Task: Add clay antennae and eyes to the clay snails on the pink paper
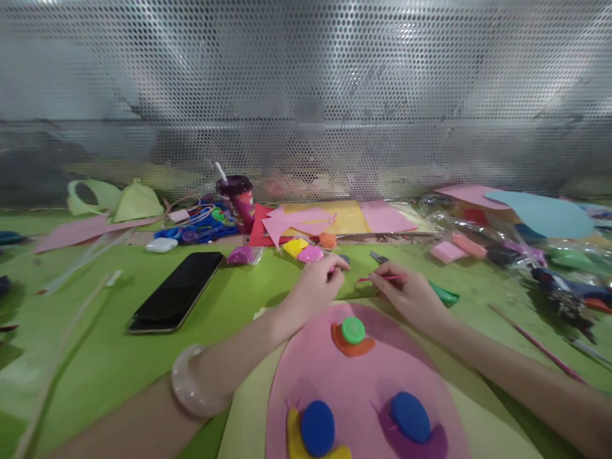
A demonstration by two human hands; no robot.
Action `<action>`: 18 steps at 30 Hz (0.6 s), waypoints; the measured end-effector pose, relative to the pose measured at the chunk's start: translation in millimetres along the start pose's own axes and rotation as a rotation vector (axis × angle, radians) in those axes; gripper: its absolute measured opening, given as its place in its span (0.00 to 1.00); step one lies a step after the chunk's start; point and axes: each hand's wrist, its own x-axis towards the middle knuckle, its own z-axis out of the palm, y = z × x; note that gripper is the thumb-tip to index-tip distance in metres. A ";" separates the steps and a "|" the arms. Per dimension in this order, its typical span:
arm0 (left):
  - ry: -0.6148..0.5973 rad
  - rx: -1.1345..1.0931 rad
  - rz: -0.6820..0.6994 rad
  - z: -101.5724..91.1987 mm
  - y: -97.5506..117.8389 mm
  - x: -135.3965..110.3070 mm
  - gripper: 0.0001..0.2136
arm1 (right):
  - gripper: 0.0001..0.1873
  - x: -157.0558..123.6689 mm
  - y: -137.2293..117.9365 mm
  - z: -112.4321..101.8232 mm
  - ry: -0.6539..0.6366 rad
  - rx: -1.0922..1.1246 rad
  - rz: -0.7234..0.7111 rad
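Observation:
My left hand (pixel 318 285) rests on the green table with its fingers pinched together near a small pink bit I cannot make out. My right hand (pixel 410 294) is closed on a thin pink stick (pixel 377 278) that points left toward the left fingertips. Just in front of both hands lies a pink oval sheet (pixel 354 382). On it sit three clay snails: one with a green shell (pixel 352 330) on an orange body, and two with blue shells (pixel 317 427) (pixel 410 417). A pale bangle (pixel 191 382) circles my left wrist.
A black phone (pixel 178 291) lies at the left. Clay lumps (pixel 303 250), coloured paper sheets (pixel 335 220), a dark cup (pixel 238 201) and blue scissors (pixel 198 231) line the back. Plastic bags and paper (pixel 526 236) crowd the right. A perforated metal screen (pixel 306 95) stands behind.

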 end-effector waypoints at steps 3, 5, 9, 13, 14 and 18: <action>-0.052 0.467 0.307 -2.5 -7.7 -1.0 0.10 | 0.13 -0.6 -0.9 -0.2 0.007 -0.024 -0.027; -0.084 0.604 0.361 -2.4 -11.5 -0.8 0.12 | 0.12 -1.1 -1.6 -0.3 0.011 -0.039 -0.043; -0.119 0.726 0.406 -1.4 -13.0 0.1 0.15 | 0.12 -1.3 -1.6 0.3 0.017 -0.038 -0.058; -0.126 0.768 0.413 -0.8 -10.4 -0.5 0.16 | 0.12 -0.7 -0.5 1.2 0.000 -0.038 -0.057; -0.125 0.773 0.404 -0.6 -9.7 -0.7 0.16 | 0.12 -0.4 -0.4 1.4 -0.004 -0.041 -0.060; -0.123 0.802 0.368 0.2 -8.1 -1.2 0.16 | 0.13 0.4 -0.4 1.6 -0.001 -0.040 -0.076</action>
